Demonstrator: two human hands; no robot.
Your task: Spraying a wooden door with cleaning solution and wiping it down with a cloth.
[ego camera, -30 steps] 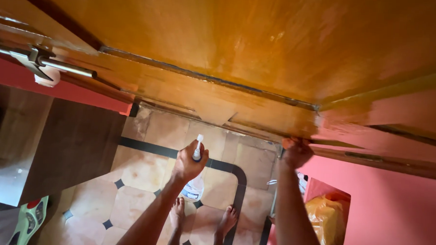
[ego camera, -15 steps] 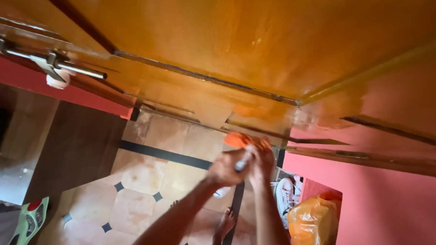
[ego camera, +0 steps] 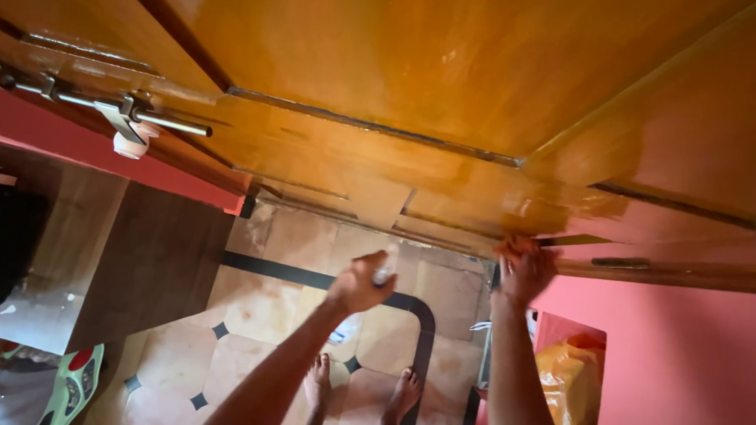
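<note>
1. My left hand (ego camera: 360, 283) was clenched around the neck of a clear spray bottle (ego camera: 346, 324), fingers wrapped together on it; the white nozzle (ego camera: 384, 274) stuck out past the knuckles.
2. The bottle's long axis ran up the frame and to the right: its body hung below the fist over the tiled floor (ego camera: 249, 317), and its nozzle pointed toward the lower edge of the wooden door (ego camera: 416, 88). The picture was blurred there, so finer detail could not be told.
3. My right hand (ego camera: 523, 268) was pressed against the door's lower edge, fingers together over an orange cloth (ego camera: 515, 242), just beside the pink wall (ego camera: 683, 366).
4. The two hands were near each other but apart.
5. A metal bolt (ego camera: 122, 111) sat on the door at upper left; a yellow bag (ego camera: 569, 383) lay at lower right; my bare feet (ego camera: 363, 392) stood on the tiles.
</note>
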